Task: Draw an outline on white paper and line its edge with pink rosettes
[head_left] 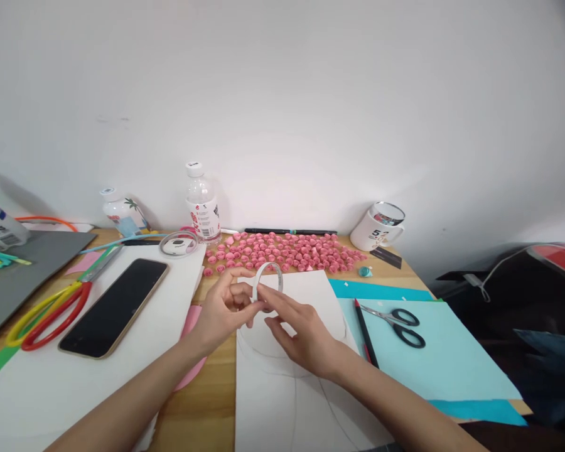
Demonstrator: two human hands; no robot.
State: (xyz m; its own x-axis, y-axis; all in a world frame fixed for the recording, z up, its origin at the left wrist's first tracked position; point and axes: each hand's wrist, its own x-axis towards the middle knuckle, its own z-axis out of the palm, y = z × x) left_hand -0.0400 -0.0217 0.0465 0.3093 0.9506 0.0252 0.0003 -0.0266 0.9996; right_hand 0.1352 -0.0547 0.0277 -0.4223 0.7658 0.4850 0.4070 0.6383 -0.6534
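Observation:
My left hand (222,309) pinches a thin white roll of tape (258,276), held upright above a white sheet of paper (263,402). The fingertips of my right hand (304,333) are closed at the near side of the same roll, partly covering its lower edge. Faint curved pencil lines run across the sheet beneath my hands. Just beyond the roll lie many small pink rolled-paper roses (282,248), spread along the back of the table.
On the left are a phone (115,307), red-and-yellow-handled scissors (56,317) and a water bottle (203,210). On the right, black-handled scissors (405,326) and a pencil-like black pen (367,336) lie on light blue paper (461,358). A mug (374,229) stands behind.

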